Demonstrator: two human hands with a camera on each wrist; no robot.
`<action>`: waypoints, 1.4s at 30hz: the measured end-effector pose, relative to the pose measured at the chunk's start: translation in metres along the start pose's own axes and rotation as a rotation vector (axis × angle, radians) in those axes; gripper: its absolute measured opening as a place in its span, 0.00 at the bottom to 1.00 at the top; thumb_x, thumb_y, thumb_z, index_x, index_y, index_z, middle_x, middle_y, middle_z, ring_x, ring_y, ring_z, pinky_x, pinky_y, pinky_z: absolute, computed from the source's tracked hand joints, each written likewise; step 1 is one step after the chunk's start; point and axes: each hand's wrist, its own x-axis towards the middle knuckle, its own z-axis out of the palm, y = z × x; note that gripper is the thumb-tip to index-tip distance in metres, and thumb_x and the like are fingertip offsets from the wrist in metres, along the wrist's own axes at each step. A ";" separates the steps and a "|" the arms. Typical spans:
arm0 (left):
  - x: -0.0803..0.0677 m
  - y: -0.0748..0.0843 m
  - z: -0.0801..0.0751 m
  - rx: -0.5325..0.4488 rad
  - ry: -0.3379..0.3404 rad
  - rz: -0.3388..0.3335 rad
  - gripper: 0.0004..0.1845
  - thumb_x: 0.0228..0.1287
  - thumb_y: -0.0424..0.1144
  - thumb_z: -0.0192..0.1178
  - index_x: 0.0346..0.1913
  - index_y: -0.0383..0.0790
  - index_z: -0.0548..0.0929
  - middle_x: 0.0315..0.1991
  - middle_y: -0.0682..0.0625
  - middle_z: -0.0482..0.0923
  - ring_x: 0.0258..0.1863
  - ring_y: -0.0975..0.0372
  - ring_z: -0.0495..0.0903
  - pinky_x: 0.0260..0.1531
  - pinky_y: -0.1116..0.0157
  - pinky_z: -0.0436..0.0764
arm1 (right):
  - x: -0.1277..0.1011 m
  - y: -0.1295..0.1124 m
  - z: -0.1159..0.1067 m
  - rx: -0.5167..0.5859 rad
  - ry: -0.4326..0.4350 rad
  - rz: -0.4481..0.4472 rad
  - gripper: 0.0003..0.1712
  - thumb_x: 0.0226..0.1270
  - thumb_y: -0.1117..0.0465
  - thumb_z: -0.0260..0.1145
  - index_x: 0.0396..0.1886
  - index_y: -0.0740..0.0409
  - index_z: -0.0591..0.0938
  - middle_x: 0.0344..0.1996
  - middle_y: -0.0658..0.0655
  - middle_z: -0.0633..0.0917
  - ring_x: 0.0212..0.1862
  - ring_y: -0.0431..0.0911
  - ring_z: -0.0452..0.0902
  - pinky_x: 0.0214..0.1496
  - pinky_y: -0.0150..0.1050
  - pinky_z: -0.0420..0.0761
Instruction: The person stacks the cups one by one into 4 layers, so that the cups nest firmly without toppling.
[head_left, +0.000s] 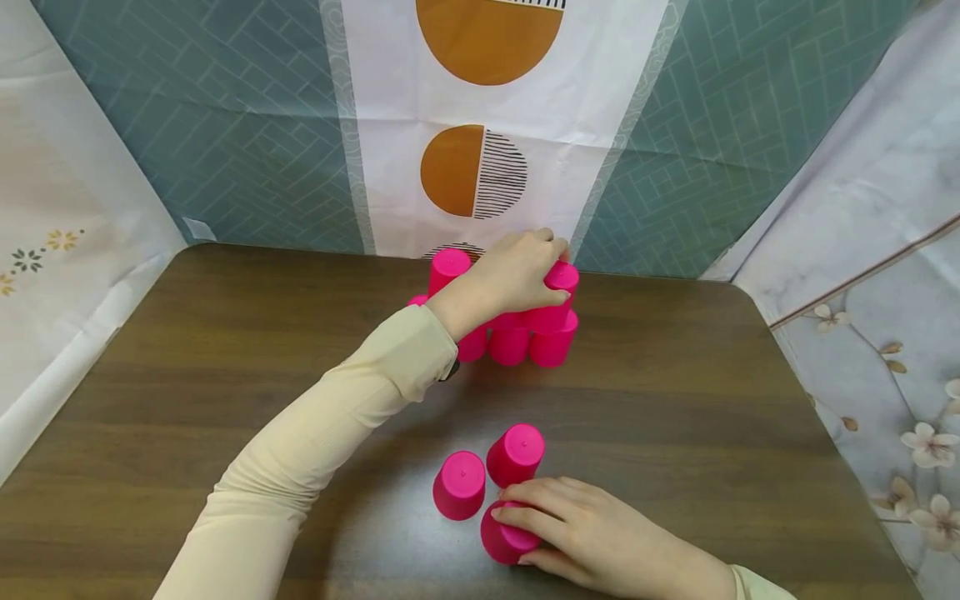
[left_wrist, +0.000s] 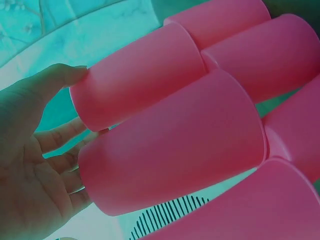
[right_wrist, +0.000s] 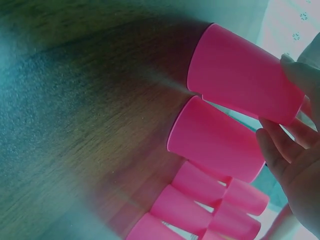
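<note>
Left hand [head_left: 521,271]: over the pile [head_left: 510,343], at its right end; fingers holding the top cup [head_left: 562,277] near its closed end, thumb in front.
Top cup: just under the left fingers; standing tall, mouth down, looks to be resting on lower cups.
Right hand [head_left: 573,533]: fingers bent round the near cup [head_left: 498,540], thumb on one side, fingertips on the other.
Near cup: just left of the right palm; tall way up and down, mouth down; cannot tell if pressed on the bench [head_left: 675,400] or just above.
Loose cups: left one [head_left: 459,486] and back one [head_left: 516,456], both upside down, close by the near cup; right hand nearer to these.
Way to the pile: straight ahead from the right hand, well apart; left hand nearer.
Cup shape: round, smooth, hot pink, likely plastic; wide lip, thinner closed end.
Bench feel: brown, streaky like wood, shiny close in.
Sleeves [head_left: 360,375]: soft, cream cloth.
Back cloth [head_left: 247,108]: green, brick lines, creased.
</note>
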 end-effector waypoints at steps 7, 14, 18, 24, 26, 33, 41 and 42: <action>-0.001 -0.002 0.003 0.036 0.032 0.006 0.20 0.58 0.47 0.61 0.49 0.40 0.76 0.40 0.48 0.76 0.37 0.61 0.75 0.40 0.66 0.74 | -0.001 -0.002 0.001 0.023 -0.012 0.024 0.33 0.58 0.49 0.68 0.63 0.46 0.70 0.56 0.47 0.75 0.57 0.38 0.70 0.53 0.31 0.75; -0.003 -0.003 0.004 0.041 0.037 0.008 0.21 0.60 0.48 0.60 0.52 0.41 0.75 0.42 0.48 0.75 0.40 0.60 0.75 0.43 0.65 0.74 | -0.002 -0.001 0.002 0.024 -0.010 0.014 0.33 0.60 0.50 0.67 0.64 0.48 0.69 0.59 0.48 0.74 0.59 0.40 0.70 0.54 0.33 0.75; -0.005 -0.002 0.000 0.054 0.033 0.008 0.23 0.60 0.49 0.60 0.55 0.41 0.74 0.43 0.48 0.75 0.40 0.60 0.75 0.44 0.65 0.74 | -0.001 0.000 0.001 0.017 -0.020 0.011 0.33 0.61 0.50 0.66 0.65 0.48 0.68 0.59 0.48 0.73 0.58 0.40 0.70 0.53 0.34 0.76; -0.024 0.009 -0.003 0.086 0.094 0.059 0.30 0.59 0.50 0.62 0.61 0.40 0.70 0.54 0.45 0.72 0.49 0.56 0.75 0.52 0.62 0.73 | -0.001 -0.001 0.001 0.097 -0.028 0.041 0.33 0.60 0.51 0.67 0.64 0.47 0.69 0.59 0.47 0.73 0.60 0.39 0.69 0.56 0.31 0.74; -0.039 0.017 -0.003 0.076 0.143 0.113 0.29 0.59 0.49 0.62 0.60 0.41 0.70 0.57 0.45 0.70 0.54 0.56 0.73 0.55 0.61 0.71 | -0.003 -0.002 0.001 0.144 -0.011 0.045 0.32 0.59 0.52 0.68 0.63 0.48 0.70 0.59 0.48 0.73 0.60 0.40 0.69 0.56 0.30 0.73; -0.125 0.039 0.006 -0.199 0.234 0.245 0.22 0.55 0.43 0.66 0.52 0.43 0.75 0.61 0.49 0.68 0.57 0.61 0.70 0.56 0.63 0.72 | -0.010 -0.002 -0.010 0.380 0.110 0.085 0.32 0.57 0.56 0.70 0.61 0.55 0.72 0.59 0.52 0.73 0.58 0.43 0.72 0.54 0.25 0.74; -0.216 0.054 0.035 -0.687 0.127 -0.172 0.24 0.61 0.35 0.59 0.57 0.57 0.65 0.69 0.67 0.46 0.57 0.64 0.66 0.38 0.63 0.76 | -0.003 -0.003 -0.068 0.370 0.029 0.139 0.32 0.56 0.56 0.71 0.61 0.51 0.72 0.57 0.51 0.75 0.55 0.42 0.74 0.50 0.25 0.75; -0.221 0.054 0.040 -0.700 0.120 -0.214 0.25 0.61 0.37 0.60 0.58 0.59 0.65 0.69 0.68 0.47 0.56 0.64 0.67 0.38 0.62 0.76 | 0.001 -0.002 -0.077 0.352 0.027 0.124 0.32 0.56 0.55 0.71 0.61 0.52 0.72 0.57 0.52 0.75 0.55 0.42 0.74 0.50 0.25 0.75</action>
